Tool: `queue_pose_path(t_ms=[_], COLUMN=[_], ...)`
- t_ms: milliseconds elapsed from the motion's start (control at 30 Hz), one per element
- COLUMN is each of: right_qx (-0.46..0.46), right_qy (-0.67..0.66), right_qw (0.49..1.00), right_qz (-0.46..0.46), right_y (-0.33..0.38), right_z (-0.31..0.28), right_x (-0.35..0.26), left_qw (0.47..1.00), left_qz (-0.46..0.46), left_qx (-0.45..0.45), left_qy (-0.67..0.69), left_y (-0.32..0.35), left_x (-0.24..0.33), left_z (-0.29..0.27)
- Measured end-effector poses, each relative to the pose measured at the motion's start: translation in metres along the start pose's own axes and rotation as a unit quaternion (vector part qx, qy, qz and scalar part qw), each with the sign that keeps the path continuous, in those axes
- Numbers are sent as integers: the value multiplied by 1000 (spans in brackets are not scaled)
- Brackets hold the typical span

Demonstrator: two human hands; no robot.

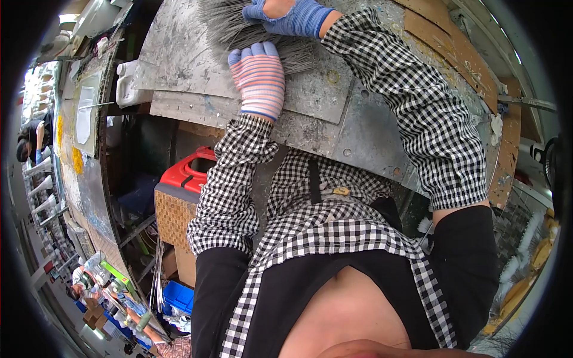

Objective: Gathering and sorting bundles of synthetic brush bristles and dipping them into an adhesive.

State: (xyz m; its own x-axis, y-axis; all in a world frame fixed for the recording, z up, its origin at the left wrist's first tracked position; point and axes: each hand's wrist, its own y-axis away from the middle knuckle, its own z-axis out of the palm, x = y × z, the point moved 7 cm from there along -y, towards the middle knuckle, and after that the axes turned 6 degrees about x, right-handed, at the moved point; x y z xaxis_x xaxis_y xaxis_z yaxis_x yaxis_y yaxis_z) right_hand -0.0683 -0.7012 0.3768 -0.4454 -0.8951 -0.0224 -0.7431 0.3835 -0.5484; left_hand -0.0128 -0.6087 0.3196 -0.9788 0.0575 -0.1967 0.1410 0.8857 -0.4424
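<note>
A loose heap of thin grey bristles (pixel 224 27) spreads over the worn metal worktop (pixel 179 48) at the top of the view. My left hand (pixel 258 77), in a pink-striped glove with blue fingertips, lies on the heap's near side with its fingers stretched out flat. My right hand (pixel 292 17) wears a blue glove and reaches in from the right. Its fingers bend closed onto the bristles, and the upper edge of the view cuts off part of this hand. Some bristles poke out between and beyond both hands.
A white plastic jug (pixel 128 83) stands left of the worktop. Below the top sits a red-topped box (pixel 185 185), with a blue bin (pixel 178 295) lower down. Cardboard sheets (pixel 444 48) lie along the right. Other people are farther off at the left.
</note>
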Motion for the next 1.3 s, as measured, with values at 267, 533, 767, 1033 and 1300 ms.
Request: queue_pose_path(t_ms=[267, 533, 767, 1033, 1300], right_qx=[16, -49, -71, -141, -37], right_qy=[-13, -17, -10, 5, -36], right_qw=[999, 998, 994, 987, 992], right_qz=[27, -19, -83, -79, -116], right_y=[14, 14, 20, 4, 1], right_z=[-7, -14, 5, 2, 25], right_x=[3, -24, -25, -14, -35], left_qw=[993, 991, 997, 994, 990], left_qz=[38, 49, 59, 40, 5], left_qx=[-91, -64, -47, -89, -41], left_qy=[70, 103, 19, 53, 137], left_y=[63, 26, 10, 9, 33], left_x=[2, -13, 2, -10, -32], left_z=[-14, -4, 2, 10, -18])
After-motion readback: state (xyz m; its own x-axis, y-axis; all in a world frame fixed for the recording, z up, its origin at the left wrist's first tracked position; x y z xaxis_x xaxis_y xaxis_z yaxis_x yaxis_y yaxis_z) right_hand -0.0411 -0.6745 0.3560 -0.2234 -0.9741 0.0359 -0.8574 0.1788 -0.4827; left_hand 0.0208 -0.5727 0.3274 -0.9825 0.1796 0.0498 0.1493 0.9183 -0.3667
